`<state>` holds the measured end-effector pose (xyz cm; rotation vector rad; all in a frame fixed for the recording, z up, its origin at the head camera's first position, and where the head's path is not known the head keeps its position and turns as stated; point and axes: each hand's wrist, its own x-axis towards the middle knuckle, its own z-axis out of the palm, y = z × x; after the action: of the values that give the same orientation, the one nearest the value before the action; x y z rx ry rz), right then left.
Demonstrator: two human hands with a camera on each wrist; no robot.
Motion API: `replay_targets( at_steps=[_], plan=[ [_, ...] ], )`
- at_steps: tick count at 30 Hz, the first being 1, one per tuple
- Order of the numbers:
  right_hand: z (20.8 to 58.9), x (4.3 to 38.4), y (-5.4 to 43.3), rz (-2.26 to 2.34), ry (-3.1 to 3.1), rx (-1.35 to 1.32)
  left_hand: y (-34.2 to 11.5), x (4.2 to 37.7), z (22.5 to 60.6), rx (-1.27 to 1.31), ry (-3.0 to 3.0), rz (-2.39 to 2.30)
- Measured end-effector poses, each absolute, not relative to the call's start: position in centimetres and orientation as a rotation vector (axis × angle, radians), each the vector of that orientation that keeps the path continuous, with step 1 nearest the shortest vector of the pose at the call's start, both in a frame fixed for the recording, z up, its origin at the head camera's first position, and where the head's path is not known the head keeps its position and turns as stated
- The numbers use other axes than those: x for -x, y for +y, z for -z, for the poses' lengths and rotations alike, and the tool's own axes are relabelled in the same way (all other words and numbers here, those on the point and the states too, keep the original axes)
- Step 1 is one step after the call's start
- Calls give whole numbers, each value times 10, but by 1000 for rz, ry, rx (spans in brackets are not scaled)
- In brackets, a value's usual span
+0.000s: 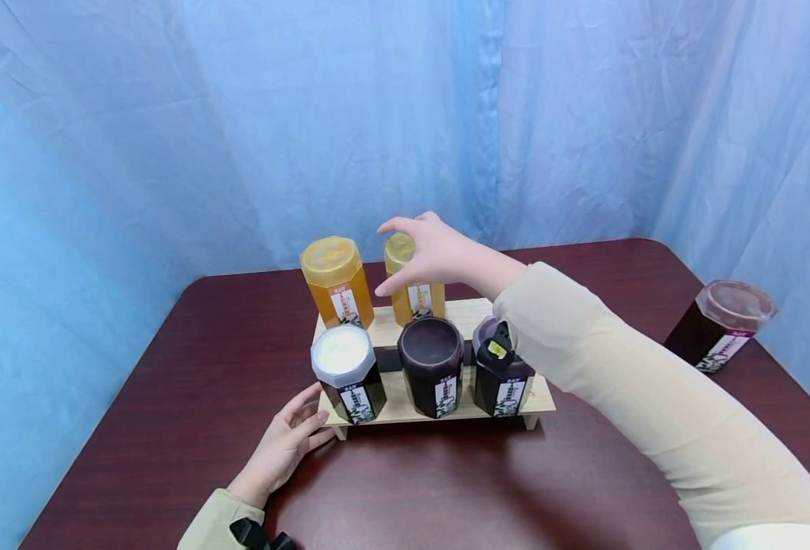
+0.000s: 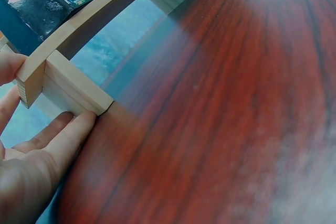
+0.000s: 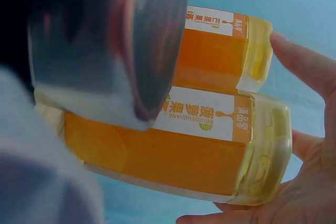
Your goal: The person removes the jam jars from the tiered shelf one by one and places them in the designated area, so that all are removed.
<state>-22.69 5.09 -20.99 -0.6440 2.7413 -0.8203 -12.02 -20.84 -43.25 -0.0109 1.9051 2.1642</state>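
Observation:
A two-tier wooden rack [image 1: 398,412] stands on the table with jam jars on both tiers. My left hand [image 1: 288,439] grips its front left corner, with the thumb at the shelf plank [image 2: 58,40] and fingers against the wooden leg [image 2: 79,85]. On the back tier are an orange jar [image 1: 336,286] and a yellow jar [image 1: 399,305]. My right hand [image 1: 428,252] is at the yellow jar's lid [image 3: 268,150], thumb and fingers spread wide around it. In front stand a white-lidded dark jar [image 1: 343,367], a middle dark jar [image 1: 432,374] and a purple-lidded jar [image 1: 497,389].
Another dark jar [image 1: 721,328] stands on the table to the right of the rack. The dark red wooden table [image 1: 205,382] is bordered by blue curtains [image 1: 308,114]. My right sleeve [image 1: 617,367] and black wrist camera [image 1: 499,345] overlap the purple-lidded jar.

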Motion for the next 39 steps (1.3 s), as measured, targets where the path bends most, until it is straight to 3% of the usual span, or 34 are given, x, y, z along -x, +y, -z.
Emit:
replay_targets(
  at_steps=[8,16,30,39],
  plan=[
    [211,231,49,743,2751,626,-216,123,446,-201,1887,-2211],
    [212,233,49,770,2782,644,-209,120,433,46,1904,-2174],
    [217,232,52,912,2799,606,-208,121,434,6,1912,-2163],
    [202,226,58,1025,2799,573,-209,122,434,52,1918,-2153]
  ],
)
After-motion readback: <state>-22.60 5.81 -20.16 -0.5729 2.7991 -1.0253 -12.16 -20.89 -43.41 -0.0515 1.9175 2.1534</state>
